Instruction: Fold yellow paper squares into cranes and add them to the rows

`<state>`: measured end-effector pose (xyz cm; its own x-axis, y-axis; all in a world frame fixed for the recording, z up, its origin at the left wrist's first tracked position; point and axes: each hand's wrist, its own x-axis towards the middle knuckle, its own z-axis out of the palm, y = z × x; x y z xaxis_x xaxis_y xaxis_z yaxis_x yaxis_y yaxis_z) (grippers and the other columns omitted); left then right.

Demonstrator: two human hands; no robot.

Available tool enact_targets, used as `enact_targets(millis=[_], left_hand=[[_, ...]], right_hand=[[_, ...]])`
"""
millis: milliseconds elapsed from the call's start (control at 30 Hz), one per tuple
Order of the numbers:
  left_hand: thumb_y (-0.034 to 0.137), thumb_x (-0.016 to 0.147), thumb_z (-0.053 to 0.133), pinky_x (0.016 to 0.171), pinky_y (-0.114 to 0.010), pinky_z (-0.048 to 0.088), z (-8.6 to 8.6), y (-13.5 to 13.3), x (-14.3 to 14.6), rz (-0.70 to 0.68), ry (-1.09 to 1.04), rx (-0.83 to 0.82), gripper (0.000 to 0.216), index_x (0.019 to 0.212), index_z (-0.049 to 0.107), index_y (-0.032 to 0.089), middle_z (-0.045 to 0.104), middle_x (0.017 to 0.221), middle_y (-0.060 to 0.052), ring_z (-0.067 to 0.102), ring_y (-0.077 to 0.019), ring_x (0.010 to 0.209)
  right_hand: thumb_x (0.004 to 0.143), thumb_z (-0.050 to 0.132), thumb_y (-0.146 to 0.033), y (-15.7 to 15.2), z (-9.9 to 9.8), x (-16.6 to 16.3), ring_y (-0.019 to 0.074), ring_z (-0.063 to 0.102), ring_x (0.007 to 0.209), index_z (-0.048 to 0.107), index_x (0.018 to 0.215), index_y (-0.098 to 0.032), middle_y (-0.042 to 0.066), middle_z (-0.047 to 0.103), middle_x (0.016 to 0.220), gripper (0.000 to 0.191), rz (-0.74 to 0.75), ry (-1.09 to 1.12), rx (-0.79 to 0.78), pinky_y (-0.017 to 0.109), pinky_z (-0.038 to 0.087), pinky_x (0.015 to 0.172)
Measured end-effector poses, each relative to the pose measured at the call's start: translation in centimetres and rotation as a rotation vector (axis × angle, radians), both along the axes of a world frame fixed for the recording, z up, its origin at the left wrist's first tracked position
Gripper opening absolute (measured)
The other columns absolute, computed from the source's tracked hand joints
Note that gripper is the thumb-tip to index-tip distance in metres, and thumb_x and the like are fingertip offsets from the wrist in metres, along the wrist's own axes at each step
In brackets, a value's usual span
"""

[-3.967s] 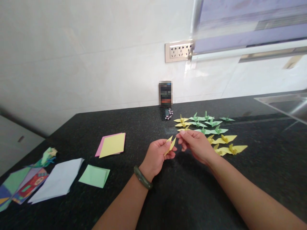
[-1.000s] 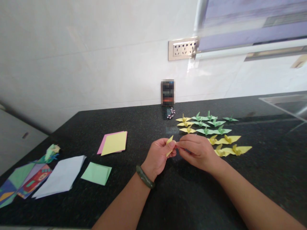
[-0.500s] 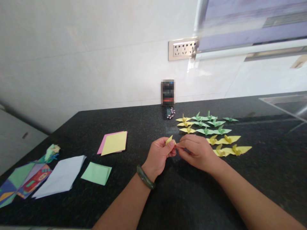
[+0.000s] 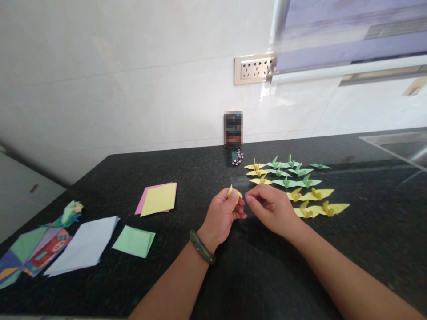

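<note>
My left hand is closed on a small piece of yellow origami paper, pinched between thumb and fingers. Two narrow yellow points stick up past the thumb; the rest is hidden in the fingers. My right hand is just to the right, thumb and index fingertips together, with a small gap to the paper. I see nothing between those fingertips. Beyond and beside the right hand stand folded cranes, several yellow cranes and several green cranes, set in rows on the dark countertop.
Yellow square sheets lie over pink ones at left. Nearer are folded green paper, white sheets, a colourful packet and a crumpled paper bundle. A phone-like device leans on the wall beside a beaded strand.
My right fingertips have come off the yellow paper and moved slightly away. The paper has turned a little in my left hand, which stays in place.
</note>
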<state>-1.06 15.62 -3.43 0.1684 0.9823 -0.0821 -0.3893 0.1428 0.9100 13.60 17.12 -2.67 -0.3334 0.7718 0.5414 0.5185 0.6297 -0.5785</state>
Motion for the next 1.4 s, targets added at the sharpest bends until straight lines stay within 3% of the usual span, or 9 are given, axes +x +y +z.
enact_targets(millis=[233,367,533,667,767,933,1033,1267,1400], left_hand=[[0.041,0.078,0.055,0.051,-0.022,0.048,-0.2,-0.2,0.3,-0.036,0.033,0.04,0.026,0.086,0.044,0.019,0.05,0.064,0.005,0.048,-0.0074,0.054],[0.036,0.071,0.063,0.059,-0.026,0.05,0.0,0.1,0.2,0.006,-0.02,-0.051,0.034,0.093,0.044,0.019,0.059,0.072,0.001,0.057,-0.0105,0.061],[0.039,0.067,0.066,0.05,-0.02,0.044,0.0,0.5,-0.1,0.191,0.134,-0.098,0.03,0.078,0.052,0.015,0.057,0.071,0.0,0.053,-0.0075,0.055],[0.042,0.067,0.065,0.046,-0.018,0.039,-0.2,0.7,-0.4,0.037,0.168,-0.083,0.03,0.07,0.054,0.014,0.053,0.059,0.002,0.046,-0.0055,0.047],[0.038,0.067,0.066,0.046,-0.018,0.038,-0.5,0.8,-0.7,-0.027,0.105,-0.087,0.028,0.067,0.053,0.013,0.051,0.056,0.003,0.044,-0.0046,0.045],[0.036,0.072,0.062,0.044,-0.018,0.035,-0.5,0.9,-1.1,-0.071,0.053,-0.043,0.026,0.065,0.051,0.014,0.047,0.051,0.004,0.04,-0.0043,0.042],[0.035,0.075,0.059,0.043,-0.018,0.032,-0.3,0.9,-1.2,-0.123,0.037,-0.047,0.026,0.063,0.05,0.014,0.046,0.049,0.004,0.04,-0.0045,0.041],[0.027,0.073,0.056,0.04,-0.018,0.03,-0.5,0.9,-1.4,-0.168,0.037,-0.086,0.017,0.065,0.051,0.014,0.045,0.046,0.005,0.038,-0.0045,0.037],[0.025,0.071,0.055,0.04,-0.019,0.031,-0.5,0.9,-1.3,-0.165,0.066,-0.083,0.015,0.063,0.05,0.014,0.045,0.044,0.005,0.037,-0.0047,0.036]], right_hand=[[0.083,0.05,-0.023,0.0,-0.1,-0.4,0.0109,0.05,0.054,0.056,0.064,-0.018,0.001,0.056,0.06,0.02,0.028,0.035,-0.07,0.023,0.039,0.052],[0.083,0.05,-0.023,0.1,-0.1,-0.3,0.0117,0.049,0.053,0.055,0.064,-0.018,0.001,0.055,0.058,0.021,-0.078,0.097,-0.03,0.024,0.038,0.051],[0.083,0.05,-0.025,0.5,-0.5,0.0,0.0114,0.046,0.051,0.052,0.063,-0.019,0.0,0.05,0.056,0.021,-0.136,0.07,0.102,0.024,0.036,0.05],[0.082,0.051,-0.025,0.6,-0.8,-0.1,0.011,0.046,0.052,0.052,0.061,-0.019,0.0,0.05,0.056,0.021,-0.086,0.024,0.125,0.024,0.035,0.05],[0.081,0.052,-0.031,0.6,-1.0,-0.3,0.011,0.046,0.051,0.053,0.059,-0.018,-0.001,0.05,0.055,0.026,-0.028,0.117,-0.047,0.024,0.035,0.049],[0.08,0.051,-0.046,1.3,-1.1,-0.6,0.0089,0.044,0.044,0.057,0.073,-0.017,-0.002,0.051,0.057,0.03,-0.061,0.518,-0.61,0.022,0.038,0.042],[0.075,0.056,-0.048,1.3,-0.8,-0.8,0.0074,0.045,0.045,0.058,0.076,-0.016,-0.001,0.053,0.063,0.032,0.031,0.646,-0.871,0.019,0.038,0.038],[0.071,0.063,-0.044,0.7,-0.3,-0.7,0.0039,0.04,0.039,0.05,0.065,-0.015,-0.005,0.047,0.053,0.032,0.308,0.73,-1.148,0.014,0.034,0.032],[0.07,0.064,-0.043,0.6,-0.3,-0.5,0.002,0.034,0.033,0.048,0.061,-0.015,-0.007,0.045,0.049,0.033,0.391,0.688,-1.2,0.014,0.029,0.03]])
